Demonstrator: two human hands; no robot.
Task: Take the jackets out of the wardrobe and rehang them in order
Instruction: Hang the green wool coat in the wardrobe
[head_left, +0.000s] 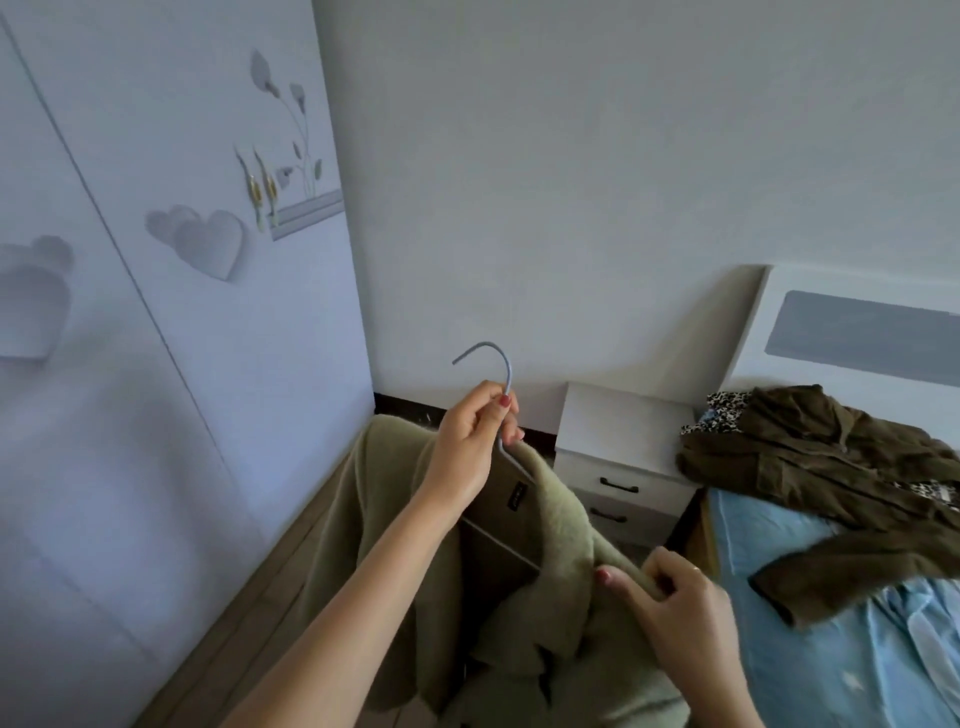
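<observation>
The right hand (675, 608) pinches the shoulder of the fuzzy sage-green jacket (550, 519); better to tug that shoulder squarely over the hanger arm. Further off, the left hand (475, 436) grips the grey wire hanger (501, 374), holding the jacket before the closed white wardrobe (156, 312).

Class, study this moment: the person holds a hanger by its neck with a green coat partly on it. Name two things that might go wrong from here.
1. The right hand is pinching the light green coat at one shoulder; if that shoulder is not seated on the hanger, the coat may slide off.
2. The left hand grips only the thin neck, so the heavy coat could tilt the hanger.
</observation>
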